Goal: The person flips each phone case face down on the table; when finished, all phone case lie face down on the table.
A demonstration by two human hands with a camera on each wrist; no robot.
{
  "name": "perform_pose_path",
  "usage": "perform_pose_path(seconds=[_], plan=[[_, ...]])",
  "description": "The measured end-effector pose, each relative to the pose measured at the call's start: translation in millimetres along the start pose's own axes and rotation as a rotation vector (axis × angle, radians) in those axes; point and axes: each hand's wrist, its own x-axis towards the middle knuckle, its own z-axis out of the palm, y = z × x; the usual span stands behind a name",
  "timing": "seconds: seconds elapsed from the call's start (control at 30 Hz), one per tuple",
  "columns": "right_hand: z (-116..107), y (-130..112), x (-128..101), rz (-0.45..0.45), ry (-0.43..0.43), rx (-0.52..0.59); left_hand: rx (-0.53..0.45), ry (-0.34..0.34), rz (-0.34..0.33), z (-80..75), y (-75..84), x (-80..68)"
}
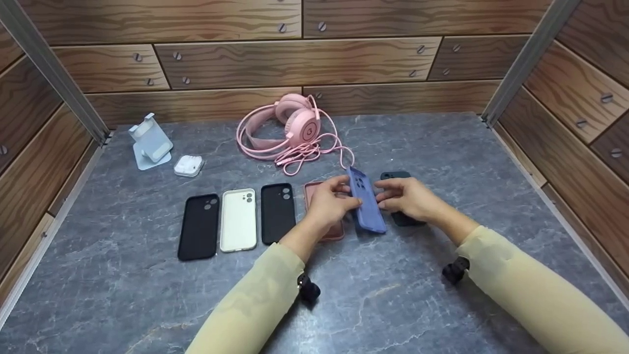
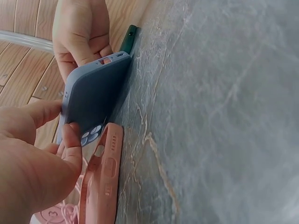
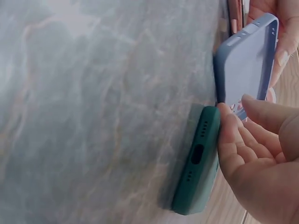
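My left hand (image 1: 327, 202) pinches a blue phone case (image 1: 367, 201) by its left long edge, thumb on its back. The case stands tilted on its edge, its camera cutouts at the far end. Close to its other edge is my right hand (image 1: 407, 196), thumb and fingers parted. In the right wrist view, the right thumb (image 3: 254, 105) overlaps the case's hollow inside. Beneath the right hand lies a dark green phone case (image 3: 198, 161), partly hidden. A pink phone case (image 2: 103, 172) rests under the left hand, which covers part of it.
Left of the pink case lie a black phone case (image 1: 278, 214), a white phone case (image 1: 239, 220) and another black phone case (image 1: 198, 227). Farther back are pink headphones (image 1: 300, 125) with a coiled cable, boxed white earphones (image 1: 188, 165) and a light blue phone stand (image 1: 151, 141).
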Motion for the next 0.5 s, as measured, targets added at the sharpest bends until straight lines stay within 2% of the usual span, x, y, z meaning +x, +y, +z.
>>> perform_pose_path(seconds=[0.13, 0.37, 0.5], plan=[[-0.5, -1.4, -0.8, -0.009, -0.023, 0.052, -0.005, -0.004, 0.001, -0.1, 0.3, -0.2], [-1.2, -7.1, -1.8, -0.045, -0.067, 0.007, 0.011, -0.004, 0.009, -1.3, 1.1, -2.0], [-1.1, -8.9, -1.7, -0.043, -0.117, 0.08, -0.009, -0.025, 0.023, -1.8, 0.2, -2.4]])
